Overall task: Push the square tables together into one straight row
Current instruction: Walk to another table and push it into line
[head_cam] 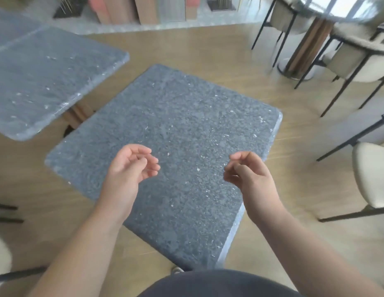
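Flanking the near table (176, 129) — cream chairs (371, 176), right.

Both of my forearms are bare from elbow to wrist, with no sleeve on either. My left hand (131, 168) and right hand (250, 175) wear no gloves, rings or watch. At the near edge a dark charcoal garment (219, 285) covers my torso, plain and unmarked.

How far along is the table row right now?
Done: two grey tables at upper left already meet along a seam. In hand: nothing; the left hand and right hand hover loosely curled above the near table. Left: the near table sits skewed, with floor showing between it and the pair.
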`<state>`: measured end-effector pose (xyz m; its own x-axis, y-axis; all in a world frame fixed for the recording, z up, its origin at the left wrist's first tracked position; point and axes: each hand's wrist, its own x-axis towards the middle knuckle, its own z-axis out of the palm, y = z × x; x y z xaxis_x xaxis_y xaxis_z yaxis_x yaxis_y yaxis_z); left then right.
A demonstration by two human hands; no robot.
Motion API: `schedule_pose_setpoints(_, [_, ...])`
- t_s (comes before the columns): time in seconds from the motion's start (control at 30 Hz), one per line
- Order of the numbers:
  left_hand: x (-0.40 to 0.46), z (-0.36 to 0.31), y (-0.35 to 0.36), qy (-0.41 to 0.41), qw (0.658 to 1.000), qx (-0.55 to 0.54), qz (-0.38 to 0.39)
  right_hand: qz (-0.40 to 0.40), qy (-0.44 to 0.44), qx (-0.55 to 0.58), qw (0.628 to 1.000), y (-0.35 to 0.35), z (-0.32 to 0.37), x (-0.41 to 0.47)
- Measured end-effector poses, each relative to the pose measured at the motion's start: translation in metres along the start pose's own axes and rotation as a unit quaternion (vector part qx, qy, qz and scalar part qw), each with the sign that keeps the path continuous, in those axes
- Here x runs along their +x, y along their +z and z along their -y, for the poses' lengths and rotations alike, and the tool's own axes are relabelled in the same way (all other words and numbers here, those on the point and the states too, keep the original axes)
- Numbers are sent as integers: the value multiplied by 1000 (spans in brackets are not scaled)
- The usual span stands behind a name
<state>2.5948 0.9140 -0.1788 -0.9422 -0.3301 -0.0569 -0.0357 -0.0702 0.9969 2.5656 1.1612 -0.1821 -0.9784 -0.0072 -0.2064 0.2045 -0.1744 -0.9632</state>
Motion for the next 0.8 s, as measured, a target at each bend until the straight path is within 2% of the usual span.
schedule_pose_setpoints(0.2, [-13, 4, -23, -14, 998, -2, -57, 53, -17, -3, 998, 40, 5, 11])
schedule_pose_setpoints(0.4, [-19, 8, -16, -8, 992, -15, -125, 121, -4, -15, 993, 33, 10, 40])
schedule_pose_setpoints(0.67, [-10, 7, 66, 13, 956, -19, -292, 268, 29, -24, 963, 0, 25, 127])
schedule_pose_setpoints(0.8, [-17, 3, 113, 17, 944, -11, -330, 339, 49, -31, 939, -17, 39, 150])
